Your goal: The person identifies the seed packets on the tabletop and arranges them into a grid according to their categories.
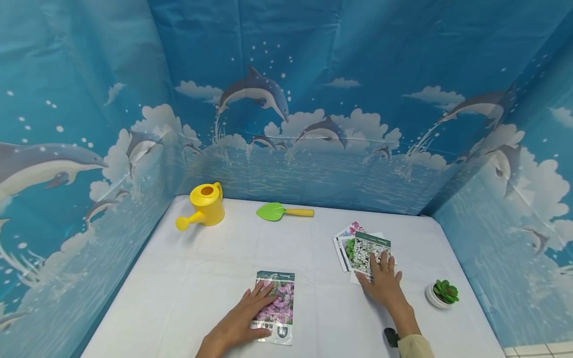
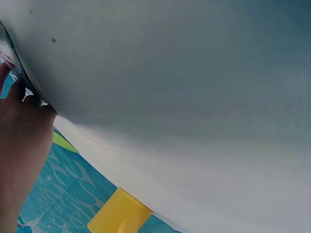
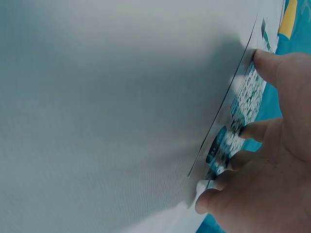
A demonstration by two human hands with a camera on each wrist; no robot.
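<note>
In the head view my left hand point(image 1: 243, 318) rests with its fingers spread on a seed packet point(image 1: 284, 303) printed with pink flowers, lying flat at the table's front middle. To the right, my right hand point(image 1: 384, 286) lies over a seed packet point(image 1: 364, 249) with white flowers, its fingers spread. That packet tops a small overlapping pile of other packets point(image 1: 340, 254), mostly covered. Seen from the right wrist, the fingertips touch the white-flower packet point(image 3: 249, 94). At the left wrist view's edge, my left hand point(image 2: 22, 126) shows only partly.
A yellow watering can point(image 1: 208, 206) stands at the back left of the white table point(image 1: 201, 278). Near the back edge lies a green trowel point(image 1: 272, 212) with a yellow handle. A small potted succulent point(image 1: 444, 292) sits at the right. Dolphin-printed curtains point(image 1: 313, 124) enclose the table's back and sides.
</note>
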